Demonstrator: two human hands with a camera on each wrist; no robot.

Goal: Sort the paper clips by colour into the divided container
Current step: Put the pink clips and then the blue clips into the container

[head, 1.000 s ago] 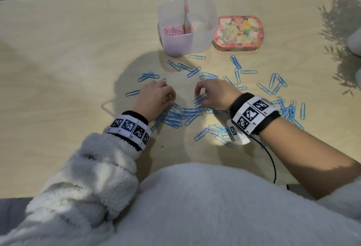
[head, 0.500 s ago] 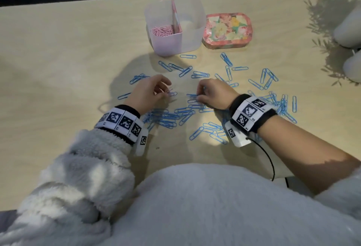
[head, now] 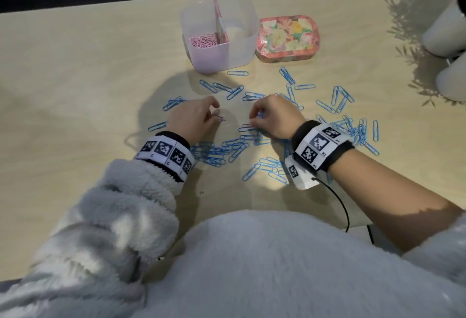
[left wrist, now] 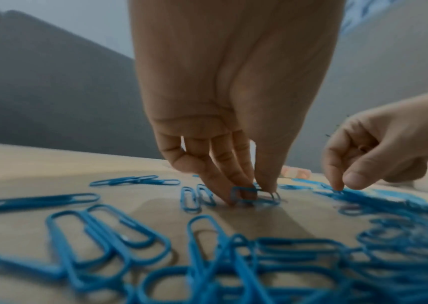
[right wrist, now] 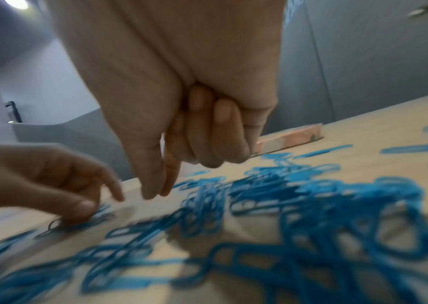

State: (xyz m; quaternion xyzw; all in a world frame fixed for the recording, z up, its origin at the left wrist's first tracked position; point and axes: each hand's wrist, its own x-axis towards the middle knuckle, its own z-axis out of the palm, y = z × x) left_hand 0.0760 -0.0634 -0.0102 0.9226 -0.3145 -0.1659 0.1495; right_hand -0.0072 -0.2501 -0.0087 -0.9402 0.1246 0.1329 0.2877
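While both hands work low over the wooden table (head: 75,70), the left hand (head: 191,118) sits left of the table's middle, its thumb and fingertips (left wrist: 233,191) closed on a blue paper clip (left wrist: 255,195) lying flat on the wood. Loose blue paper clips (head: 227,148) lie scattered around and between the two wrists. Just right of the left hand, the right hand (head: 274,115) pinches thumb against forefinger above the pile; a bit of blue shows at its fingers in the head view, but whether a clip is actually caught there I cannot tell, as the wrist view is blurred. More blue clips spread from that hand toward the right edge.

Toward the far edge, near the middle, stands the divided container (head: 242,47), a translucent tub with an upright partition. Its left compartment holds pink paper clips (head: 203,41); no clips show in the right one. Just beside the container's right wall lies a floral tin (head: 287,38). Two white pots (head: 443,37) stand at the far right corner.
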